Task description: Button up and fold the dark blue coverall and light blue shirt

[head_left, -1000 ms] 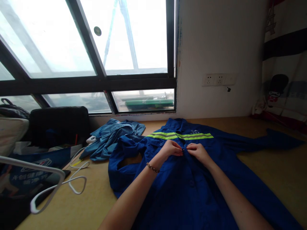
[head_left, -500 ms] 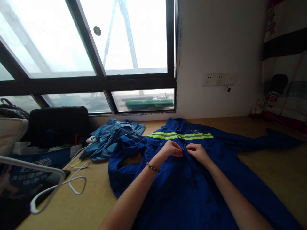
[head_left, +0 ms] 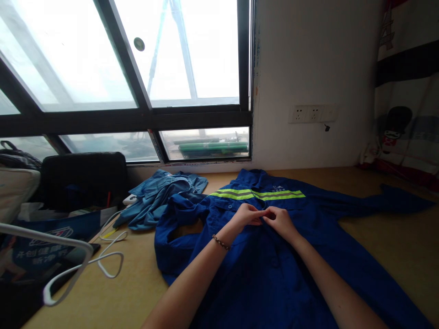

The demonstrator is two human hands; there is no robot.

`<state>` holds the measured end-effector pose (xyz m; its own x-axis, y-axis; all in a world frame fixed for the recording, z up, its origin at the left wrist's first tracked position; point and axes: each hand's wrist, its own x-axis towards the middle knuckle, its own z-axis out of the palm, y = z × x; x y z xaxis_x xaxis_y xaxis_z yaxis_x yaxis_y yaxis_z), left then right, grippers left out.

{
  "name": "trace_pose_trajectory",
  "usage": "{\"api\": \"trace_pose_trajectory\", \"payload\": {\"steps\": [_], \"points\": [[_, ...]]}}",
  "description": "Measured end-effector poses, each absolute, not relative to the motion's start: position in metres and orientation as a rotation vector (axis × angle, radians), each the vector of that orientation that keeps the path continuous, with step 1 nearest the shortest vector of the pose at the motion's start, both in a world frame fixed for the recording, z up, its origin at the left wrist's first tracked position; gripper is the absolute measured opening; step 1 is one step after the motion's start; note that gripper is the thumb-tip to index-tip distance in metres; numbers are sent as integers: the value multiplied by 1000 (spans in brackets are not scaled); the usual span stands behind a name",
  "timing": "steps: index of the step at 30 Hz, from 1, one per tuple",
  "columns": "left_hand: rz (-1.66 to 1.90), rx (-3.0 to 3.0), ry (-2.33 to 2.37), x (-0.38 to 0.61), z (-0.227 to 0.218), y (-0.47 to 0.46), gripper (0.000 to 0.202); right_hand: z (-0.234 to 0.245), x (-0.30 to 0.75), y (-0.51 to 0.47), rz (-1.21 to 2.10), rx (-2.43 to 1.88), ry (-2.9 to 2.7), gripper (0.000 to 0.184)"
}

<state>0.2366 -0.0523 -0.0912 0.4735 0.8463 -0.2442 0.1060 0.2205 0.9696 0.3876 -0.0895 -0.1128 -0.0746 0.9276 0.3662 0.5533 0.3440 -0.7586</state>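
Observation:
A dark blue work jacket (head_left: 247, 274) with a yellow-green reflective stripe (head_left: 279, 195) across its chest lies spread out, collar away from me. My left hand (head_left: 248, 214), with a beaded bracelet (head_left: 221, 242) at the wrist, pinches the front placket just below the stripe. Opposite it my right hand (head_left: 279, 221) pinches the same spot, its fingertips touching those of the left. Whatever button sits between the fingers is hidden. Another button (head_left: 274, 263) shows dimly lower on the placket. One jacket sleeve lies bent at the left, the other stretches right.
A crumpled lighter blue garment (head_left: 164, 196) lies left of the jacket on the wooden table (head_left: 137, 283). White cable (head_left: 111, 269) loops along the left side. Bags (head_left: 61, 242) and a black chair back (head_left: 84, 183) stand at the left edge. Window, wall sockets (head_left: 310, 114) and a curtain (head_left: 408, 100) are behind.
My hands have come closer together, and their fingertips now meet at the placket. The left hand has shifted slightly right. The jacket lies as before.

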Motion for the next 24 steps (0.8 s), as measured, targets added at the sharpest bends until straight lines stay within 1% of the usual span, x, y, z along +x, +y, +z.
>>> {"api": "trace_pose_trajectory", "payload": {"steps": [5, 9, 16, 20, 24], "points": [[714, 1180, 1055, 241, -97, -52, 16, -112, 384, -91, 490, -1333, -1742, 5], [747, 1031, 1088, 242, -96, -52, 11, -115, 385, -90, 522, -1342, -1692, 8], [712, 821, 1089, 245, -97, -52, 17, -124, 392, -80, 662, -1357, -1589, 19], [721, 815, 1091, 246, -98, -52, 20, -129, 394, -75, 799, -1333, -1533, 27], [756, 857, 1121, 247, -100, -54, 25, -128, 393, -75, 839, -1295, -1507, 30]]}}
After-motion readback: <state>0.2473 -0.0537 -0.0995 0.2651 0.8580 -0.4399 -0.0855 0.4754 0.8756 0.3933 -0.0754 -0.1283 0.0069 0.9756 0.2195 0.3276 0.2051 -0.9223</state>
